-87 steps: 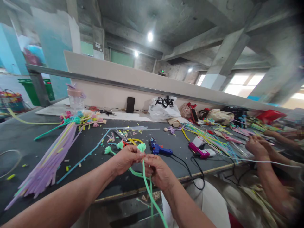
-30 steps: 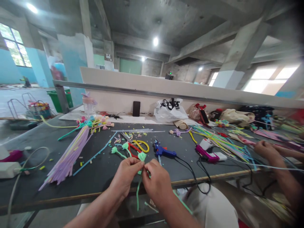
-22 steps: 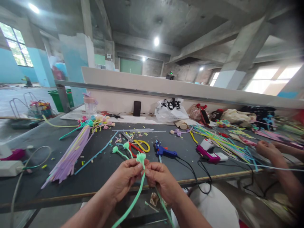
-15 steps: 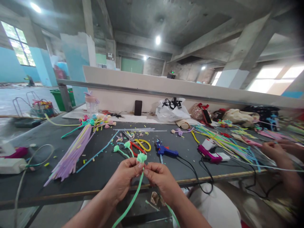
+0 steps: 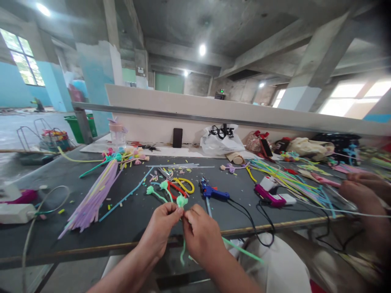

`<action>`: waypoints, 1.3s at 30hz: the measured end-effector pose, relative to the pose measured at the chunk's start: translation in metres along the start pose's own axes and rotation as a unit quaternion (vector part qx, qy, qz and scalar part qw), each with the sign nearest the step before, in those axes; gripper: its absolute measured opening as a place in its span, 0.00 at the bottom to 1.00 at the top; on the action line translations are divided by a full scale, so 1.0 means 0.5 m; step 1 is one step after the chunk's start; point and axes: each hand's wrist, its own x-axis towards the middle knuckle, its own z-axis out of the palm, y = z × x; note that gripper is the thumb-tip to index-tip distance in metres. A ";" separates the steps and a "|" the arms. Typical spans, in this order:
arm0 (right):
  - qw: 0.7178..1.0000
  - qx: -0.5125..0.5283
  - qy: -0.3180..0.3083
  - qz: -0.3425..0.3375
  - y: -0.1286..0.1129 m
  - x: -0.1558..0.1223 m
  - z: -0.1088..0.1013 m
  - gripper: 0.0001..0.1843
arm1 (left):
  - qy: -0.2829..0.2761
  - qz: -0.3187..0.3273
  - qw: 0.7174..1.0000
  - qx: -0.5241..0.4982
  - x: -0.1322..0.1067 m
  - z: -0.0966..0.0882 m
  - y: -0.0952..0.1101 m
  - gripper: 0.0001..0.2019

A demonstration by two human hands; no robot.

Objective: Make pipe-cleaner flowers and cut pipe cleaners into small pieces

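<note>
My left hand (image 5: 161,224) pinches a mint-green pipe cleaner (image 5: 182,201) just below its bunched, looped head. Close against it, my right hand (image 5: 201,234) is closed on the same pipe cleaner; its fingertips are partly hidden. One green end hangs below my hands, and another length sticks out to the right past my right wrist. Just beyond my hands lie two more green pieces (image 5: 154,193) with knotted heads. Scissors (image 5: 183,186) with red and yellow handles rest beside them. A blue glue gun (image 5: 214,193) lies to their right, its black cord running off the table edge.
A purple pipe-cleaner bundle (image 5: 91,195) lies left on the dark table (image 5: 128,228), with scraps scattered around. A magenta-and-white device (image 5: 273,196) and a multicoloured bundle (image 5: 284,179) lie right. Another person's hands (image 5: 360,187) work at far right. A phone (image 5: 177,138) and white bag (image 5: 222,139) stand behind.
My right hand has turned and moved over the green stem beside my left. The long hanging stem has swung, with one length now pointing right. The other person's hands have shifted slightly.
</note>
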 end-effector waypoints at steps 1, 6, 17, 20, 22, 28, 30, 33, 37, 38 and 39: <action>1.000 0.015 -0.003 0.005 0.002 0.001 0.000 0.11 | 0.000 -0.005 1.000 -0.002 0.000 0.001 0.001 0.12; 0.992 0.119 0.023 0.046 0.010 0.011 -0.001 0.08 | 0.001 -0.024 0.999 -0.027 0.001 0.002 0.005 0.14; 0.997 0.052 0.031 0.046 -0.001 0.004 -0.008 0.09 | 0.012 0.001 1.000 -0.003 0.006 0.003 -0.003 0.14; 0.998 0.047 0.048 0.018 -0.002 0.005 -0.009 0.11 | 0.015 0.004 1.000 -0.004 0.003 0.005 0.002 0.14; 0.988 0.138 0.058 0.040 0.002 0.013 -0.014 0.10 | 0.012 -0.001 1.000 -0.003 0.000 0.004 0.005 0.13; 0.849 0.489 -0.010 0.198 0.020 0.031 -0.033 0.11 | -0.019 0.005 1.000 -0.016 -0.003 -0.003 0.010 0.15; 0.802 0.558 -0.045 0.210 0.025 0.028 -0.029 0.13 | -0.064 0.011 0.998 -0.022 0.000 -0.004 0.014 0.13; 0.728 0.643 -0.097 0.217 0.032 0.022 -0.019 0.14 | -0.154 0.003 0.987 -0.056 0.007 -0.004 0.019 0.11; 0.669 0.691 -0.157 0.223 0.034 0.022 -0.015 0.14 | -0.198 -0.036 0.973 -0.117 0.017 -0.010 0.013 0.09; 0.663 0.695 -0.166 0.224 0.033 0.023 -0.016 0.14 | -0.194 -0.043 0.971 -0.132 0.018 -0.011 0.009 0.08; 0.656 0.700 -0.172 0.226 0.031 0.025 -0.018 0.14 | -0.185 -0.048 0.971 -0.146 0.020 -0.013 0.005 0.07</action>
